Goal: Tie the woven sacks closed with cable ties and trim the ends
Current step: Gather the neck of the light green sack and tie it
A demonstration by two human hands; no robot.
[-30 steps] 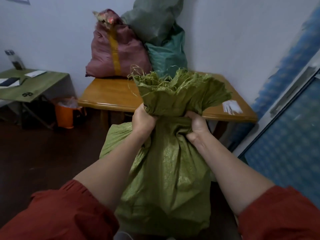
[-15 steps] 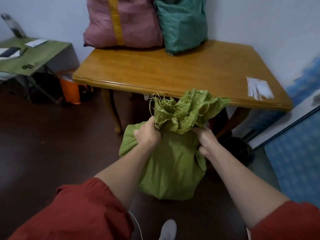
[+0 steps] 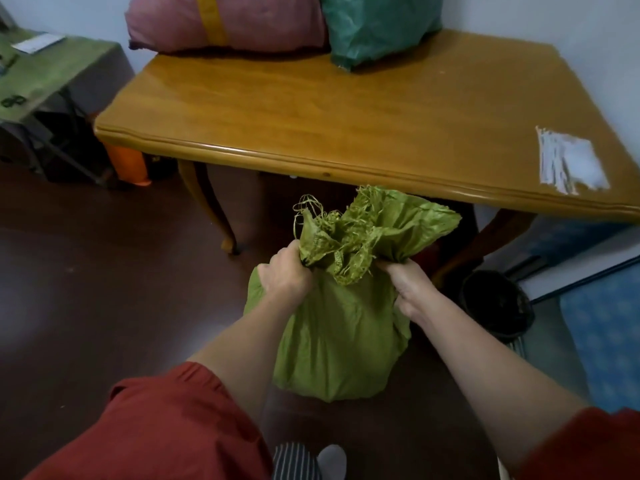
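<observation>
My left hand (image 3: pixel 285 275) and right hand (image 3: pixel 403 285) each clench the gathered neck of the green woven sack (image 3: pixel 341 336), which stands on the dark floor (image 3: pixel 97 289) before the wooden table (image 3: pixel 332 112), where a bundle of white cable ties (image 3: pixel 568 161) lies.

Olive-green sack (image 3: pixel 341 327), pink sack (image 3: pixel 249 22) yellow-striped, teal sack (image 3: pixel 374 26), red sleeves (image 3: pixel 166 427).
</observation>
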